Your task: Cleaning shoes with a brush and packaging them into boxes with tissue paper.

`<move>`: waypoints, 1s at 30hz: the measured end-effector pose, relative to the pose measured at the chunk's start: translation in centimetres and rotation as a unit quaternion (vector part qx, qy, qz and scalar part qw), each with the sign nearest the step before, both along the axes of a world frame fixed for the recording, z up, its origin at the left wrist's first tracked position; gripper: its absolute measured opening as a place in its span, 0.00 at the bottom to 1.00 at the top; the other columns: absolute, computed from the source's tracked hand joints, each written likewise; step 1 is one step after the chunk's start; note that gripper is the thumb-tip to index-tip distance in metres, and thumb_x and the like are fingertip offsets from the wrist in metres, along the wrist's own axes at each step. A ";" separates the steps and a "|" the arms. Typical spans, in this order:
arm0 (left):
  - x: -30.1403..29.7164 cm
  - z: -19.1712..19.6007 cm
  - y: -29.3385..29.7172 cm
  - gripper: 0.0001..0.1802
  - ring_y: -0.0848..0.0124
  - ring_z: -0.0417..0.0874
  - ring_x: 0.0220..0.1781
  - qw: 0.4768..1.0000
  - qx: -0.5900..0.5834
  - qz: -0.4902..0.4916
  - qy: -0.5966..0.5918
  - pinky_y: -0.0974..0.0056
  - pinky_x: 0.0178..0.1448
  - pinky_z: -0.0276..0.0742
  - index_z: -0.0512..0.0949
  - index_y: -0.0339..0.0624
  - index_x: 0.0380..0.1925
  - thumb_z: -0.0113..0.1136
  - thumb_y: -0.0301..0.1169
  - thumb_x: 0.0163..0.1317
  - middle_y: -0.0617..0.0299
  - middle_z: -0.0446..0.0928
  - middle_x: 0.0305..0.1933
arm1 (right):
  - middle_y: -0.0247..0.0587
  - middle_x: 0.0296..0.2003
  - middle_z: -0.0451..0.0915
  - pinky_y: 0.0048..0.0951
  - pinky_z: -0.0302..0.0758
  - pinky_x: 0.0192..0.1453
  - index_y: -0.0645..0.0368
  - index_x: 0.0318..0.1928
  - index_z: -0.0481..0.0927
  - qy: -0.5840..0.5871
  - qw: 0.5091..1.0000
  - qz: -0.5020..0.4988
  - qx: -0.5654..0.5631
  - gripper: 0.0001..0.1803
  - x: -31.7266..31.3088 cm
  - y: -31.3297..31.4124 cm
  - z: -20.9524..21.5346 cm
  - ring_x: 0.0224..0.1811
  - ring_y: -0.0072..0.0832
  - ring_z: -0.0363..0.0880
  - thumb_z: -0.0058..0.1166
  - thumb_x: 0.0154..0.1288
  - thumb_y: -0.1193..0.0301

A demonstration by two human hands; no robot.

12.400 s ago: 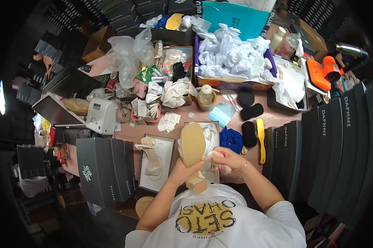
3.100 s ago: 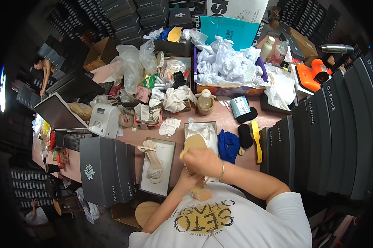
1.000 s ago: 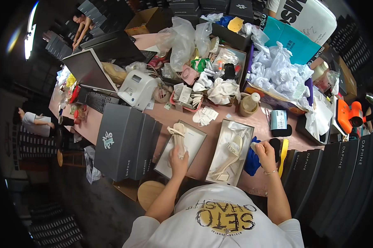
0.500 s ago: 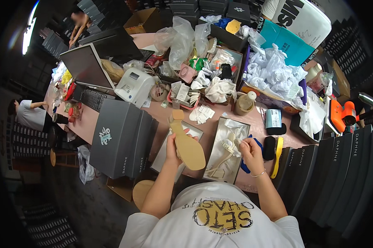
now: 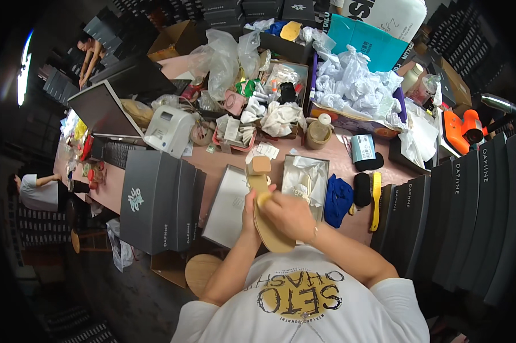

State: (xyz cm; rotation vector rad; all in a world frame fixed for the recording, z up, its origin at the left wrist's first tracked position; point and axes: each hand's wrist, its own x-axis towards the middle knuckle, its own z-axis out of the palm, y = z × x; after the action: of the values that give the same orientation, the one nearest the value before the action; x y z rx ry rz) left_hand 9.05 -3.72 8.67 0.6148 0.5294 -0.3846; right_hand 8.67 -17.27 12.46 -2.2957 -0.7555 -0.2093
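A heeled shoe (image 5: 276, 240) is held sole up in front of my chest, its flat tan sole and block heel facing me. My left hand (image 5: 249, 216) is closed round its side, gripping it near the middle. Over the sole lies my right hand (image 5: 292, 216), fingers bent and pressed together against it. A small pale yellowish piece shows at those fingertips, too covered to name. Just beyond the right hand is an open shoebox (image 5: 327, 178) with white paper and a pale strappy shoe (image 5: 301, 193), partly hidden by that hand. Left of the shoe rests a box lid (image 5: 219, 208).
To the right lie a blue cloth (image 5: 338, 197), a black oblong item (image 5: 362, 190) and a yellow-handled brush (image 5: 376, 201). Dark shoeboxes stand at left (image 5: 149, 200) and right (image 5: 469, 211). Behind are a bottle (image 5: 319, 131), a label printer (image 5: 169, 130) and a bin of crumpled paper (image 5: 352, 123).
My right hand has moved left from above the open shoebox onto the sole. The shoe has turned slightly and sits a little lower. The whole view has shifted somewhat.
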 end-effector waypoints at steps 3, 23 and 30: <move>0.6 0.2 1.6 0.31 0.63 0.79 0.39 0.998 -0.047 0.030 -0.003 0.58 0.47 0.76 0.70 0.38 0.52 0.39 0.55 0.66 0.59 0.76 0.33 | 0.37 0.23 0.70 0.35 0.72 0.23 0.54 0.31 0.72 0.006 0.993 0.114 0.005 0.05 -4.5 -2.0 0.4 0.25 0.35 0.76 0.52 0.53 0.71; -0.4 1.8 -0.1 0.31 0.62 0.80 0.41 0.999 0.035 -0.015 0.023 0.56 0.47 0.76 0.70 0.35 0.51 0.38 0.53 0.67 0.58 0.77 0.34 | 0.38 0.25 0.72 0.38 0.74 0.25 0.54 0.32 0.75 -0.007 0.998 0.059 -0.025 0.06 -0.5 0.5 0.9 0.26 0.37 0.77 0.53 0.52 0.70; -0.1 -0.3 2.1 0.33 0.62 0.79 0.34 0.997 0.008 -0.059 -0.043 0.56 0.45 0.77 0.68 0.36 0.55 0.36 0.56 0.67 0.59 0.76 0.29 | 0.39 0.26 0.73 0.38 0.75 0.26 0.54 0.30 0.74 -0.012 0.996 0.083 0.011 0.05 -0.7 1.8 2.1 0.28 0.39 0.79 0.53 0.50 0.71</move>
State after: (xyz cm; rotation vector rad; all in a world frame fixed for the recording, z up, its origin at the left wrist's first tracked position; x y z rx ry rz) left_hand 8.93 -1.66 8.39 0.6769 0.4146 -0.4638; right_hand 8.00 -15.47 14.53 -2.1996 -0.9455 -0.1679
